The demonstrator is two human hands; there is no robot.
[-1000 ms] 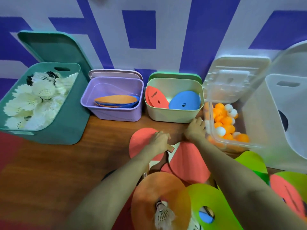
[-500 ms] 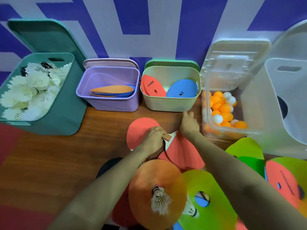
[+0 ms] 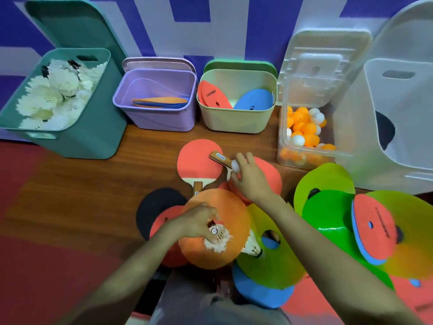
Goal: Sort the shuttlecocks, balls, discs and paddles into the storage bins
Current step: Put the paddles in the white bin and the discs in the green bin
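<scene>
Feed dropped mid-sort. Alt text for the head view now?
The left hand grips a shuttlecock over an orange disc while the right hand pinches a white ball over red paddles on the wooden table. Behind stand a teal bin of shuttlecocks, a purple bin, a beige bin of discs and a clear bin of balls.

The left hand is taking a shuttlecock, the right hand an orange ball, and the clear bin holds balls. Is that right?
Nearly. The head view shows that the ball pinched by the right hand is white, not orange. The left hand does grip a shuttlecock, and the clear bin does hold balls.
</scene>
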